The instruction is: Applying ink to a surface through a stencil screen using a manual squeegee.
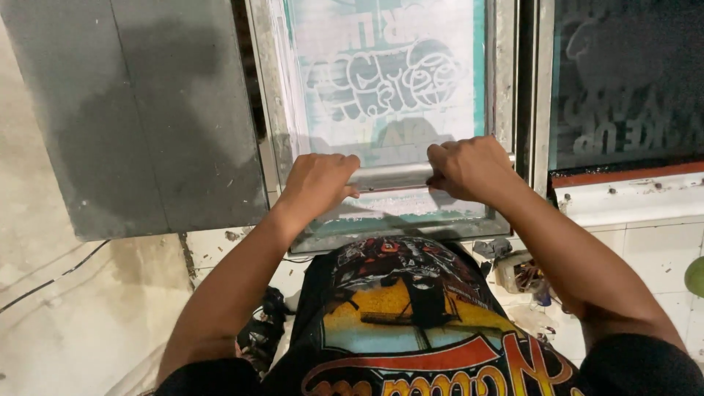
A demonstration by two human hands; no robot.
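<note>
Shirt [411, 323]: black, with a printed picture in yellow, blue and red; nearest the camera, at the bottom centre of the view, worn by the person.

Left hand [317, 182]: reached forward from the lower left; fingers [339, 163] curled together over the left end of the squeegee, clamped on it.

Right hand [469, 169]: reached forward from the lower right; fingers closed tight around the right end of the squeegee.

Squeegee [392, 176]: a long grey metal bar, lying crosswise between the two hands, resting on the mesh in the near part of the screen. A band of white ink [400, 202] lay just below it, on the side towards the person.

Screen [389, 81]: a metal frame with teal-and-white mesh bearing a pale stencil design; flat on the table, straight ahead of the person. Squeegee and both hands lay on it.

Second screen [623, 81]: dark mesh with a faint design, just to the right of the first, frame beside frame; a red strip along its near edge.

Board [139, 110]: a large grey panel, to the left of the screen, with a darker patch across its middle.

Clutter [517, 271]: small stained items on a white tiled surface, below the right forearm; too blurred to tell apart.

Cable [51, 279]: thin and dark, on the pale floor at far left.
</note>
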